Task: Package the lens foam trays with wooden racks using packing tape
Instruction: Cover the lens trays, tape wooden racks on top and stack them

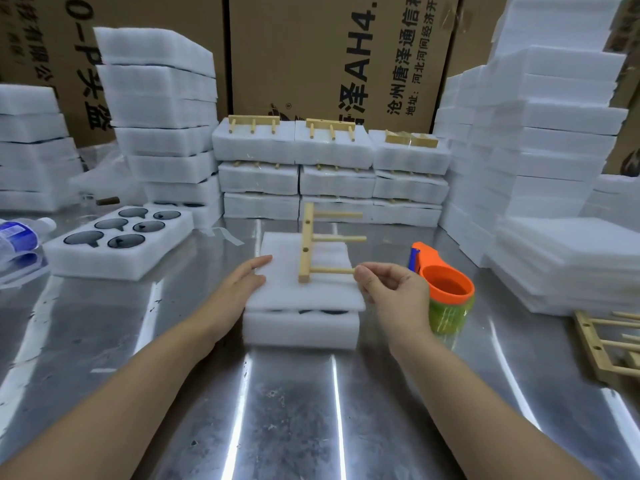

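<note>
Far left on the counter: water bottle, then an open tray w/ dark lenses. Left-hand grip is open, fingers straight, pressing flat on the left edge of the cover sheet. That sheet tops the lens foam tray, centre & near. Wooden rack sits on the sheet, bar running near-to-far, pegs pointing right; can't tell if it lies fully flat. Right-hand grip pinches the nearest peg's tip btwn thumb & fingers. Just right of it: orange tape dispenser, untouched. Spare racks lie at the near right edge.

Step in hand, prob.: seating the rack. To do it well: press the left palm down so sheet & tray don't slide, centre the bar, lay the pegs flat within the foam's outline like the done packs at the far side, then go for tape.
</note>
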